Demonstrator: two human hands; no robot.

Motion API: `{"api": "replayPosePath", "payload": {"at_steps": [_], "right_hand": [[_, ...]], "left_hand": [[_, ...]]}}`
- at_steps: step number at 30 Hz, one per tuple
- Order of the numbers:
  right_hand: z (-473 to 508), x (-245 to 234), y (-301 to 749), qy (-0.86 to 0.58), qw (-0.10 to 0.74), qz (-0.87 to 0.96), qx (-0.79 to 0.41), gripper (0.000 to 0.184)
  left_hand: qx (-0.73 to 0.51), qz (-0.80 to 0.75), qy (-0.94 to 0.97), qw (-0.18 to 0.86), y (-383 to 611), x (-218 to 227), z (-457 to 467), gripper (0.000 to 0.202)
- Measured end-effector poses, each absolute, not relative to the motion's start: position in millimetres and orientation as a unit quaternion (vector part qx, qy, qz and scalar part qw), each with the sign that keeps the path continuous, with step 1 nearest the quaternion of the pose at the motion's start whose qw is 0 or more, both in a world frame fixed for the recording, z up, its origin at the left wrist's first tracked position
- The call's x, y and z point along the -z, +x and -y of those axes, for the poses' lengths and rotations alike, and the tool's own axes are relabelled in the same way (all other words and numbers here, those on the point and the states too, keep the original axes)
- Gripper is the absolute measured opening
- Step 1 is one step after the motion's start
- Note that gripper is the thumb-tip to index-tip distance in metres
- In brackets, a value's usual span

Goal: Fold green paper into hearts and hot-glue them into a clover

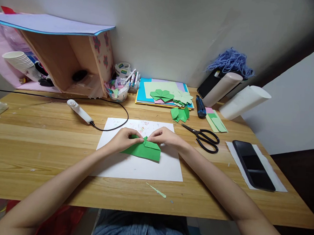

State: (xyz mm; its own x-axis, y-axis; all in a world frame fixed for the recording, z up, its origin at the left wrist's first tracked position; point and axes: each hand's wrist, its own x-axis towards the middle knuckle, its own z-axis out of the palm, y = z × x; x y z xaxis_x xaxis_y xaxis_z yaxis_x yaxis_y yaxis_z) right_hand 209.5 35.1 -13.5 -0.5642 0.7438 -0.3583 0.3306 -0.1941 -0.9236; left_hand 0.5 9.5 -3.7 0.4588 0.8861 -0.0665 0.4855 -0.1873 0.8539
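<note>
Pinching the folded green paper point(144, 153) between thumb and fingers of left hand point(123, 139) and right hand point(168, 136) alike, on either side of a small raised fold at its far edge. Holding it over a white sheet point(109, 169) on the wooden table point(39, 150). Can see a pale green sliver point(157, 190) between sheet and near table edge. Can make out coloured marks on the sheet, mostly along its far side, but cannot tell writing from specks. Find a dark phone point(254, 166) lying on white tissue point(281, 186) at far right, and black-handled scissors point(202, 135) just right of the sheet. Notice a black cord point(106, 130) crossing the sheet's far left corner, leading from a white handheld device point(79, 111). Looking farther, meet a folded green piece point(180, 114), then a utility knife point(200, 106) beside pale slips point(216, 121). Beyond, see clover shapes point(162, 95) on stacked coloured papers point(143, 95), left of them a tub of scraps point(122, 94). Spot blue-and-green printing on a tape roll point(125, 73) behind, too small to read. Farthest back, see blue yarn point(230, 61) beyond white rolls point(244, 102).
</note>
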Motion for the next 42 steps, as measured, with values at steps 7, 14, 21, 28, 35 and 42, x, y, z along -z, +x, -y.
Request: {"api": "replayPosePath", "payload": {"at_steps": [7,14,21,28,35,42], "right_hand": [[-33,11,209,-0.452,0.165,0.598,-0.641,0.033],[-35,11,211,-0.409,0.163,0.563,-0.699,0.033],[-37,7,215,-0.376,0.138,0.573,-0.715,0.031],[-37,8,214,-0.394,0.14,0.623,-0.661,0.023],[-31,10,210,-0.434,0.195,0.662,-0.579,0.015],[-32,2,212,-0.44,0.159,0.637,-0.613,0.026]], "left_hand": [[-0.235,-0.468,0.729,0.442,1,5,-11,0.023],[-0.259,-0.461,0.713,0.461,0,6,-11,0.019],[-0.249,-0.453,0.722,0.46,2,1,-8,0.022],[-0.246,-0.446,0.729,0.457,2,2,-8,0.021],[-0.245,-0.475,0.71,0.459,2,8,-8,0.023],[-0.242,-0.481,0.722,0.435,1,5,-8,0.022]]}}
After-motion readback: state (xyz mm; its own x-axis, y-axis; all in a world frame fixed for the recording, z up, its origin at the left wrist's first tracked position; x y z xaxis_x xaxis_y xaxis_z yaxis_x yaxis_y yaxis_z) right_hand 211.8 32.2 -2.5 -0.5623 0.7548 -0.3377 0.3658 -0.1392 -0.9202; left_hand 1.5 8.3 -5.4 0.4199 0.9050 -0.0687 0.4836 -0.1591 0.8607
